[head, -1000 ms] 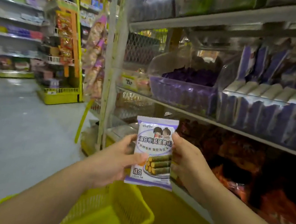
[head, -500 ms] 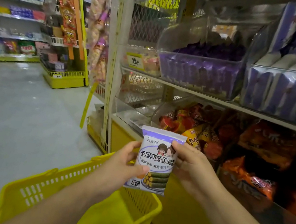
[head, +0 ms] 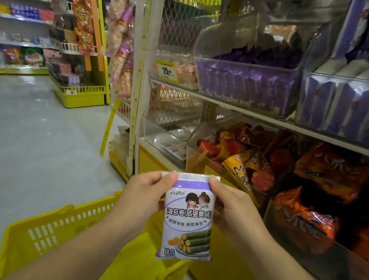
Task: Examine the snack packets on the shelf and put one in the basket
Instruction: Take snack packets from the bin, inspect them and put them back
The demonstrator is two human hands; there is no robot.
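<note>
A purple and white snack packet (head: 186,222) with cartoon figures and seaweed rolls printed on it hangs upright in front of me. My left hand (head: 143,196) pinches its top left corner and my right hand (head: 230,210) pinches its top right corner. A yellow plastic basket (head: 56,228) sits below the packet, under my left forearm. To the right, the shelf (head: 244,108) carries clear bins of purple packets (head: 243,81), with orange and red packets (head: 248,159) one level down.
A grey aisle floor (head: 21,138) opens to the left. A yellow display stand (head: 79,96) with hanging snack strips stands at the back, and more shelving lines the far left wall. A yellow price tag (head: 166,71) hangs on the shelf edge.
Both hands shifted their grip from the packet's sides up to its top corners, and the packet moved lower over the basket. My view tilted down, showing more of the basket and the lower shelf.
</note>
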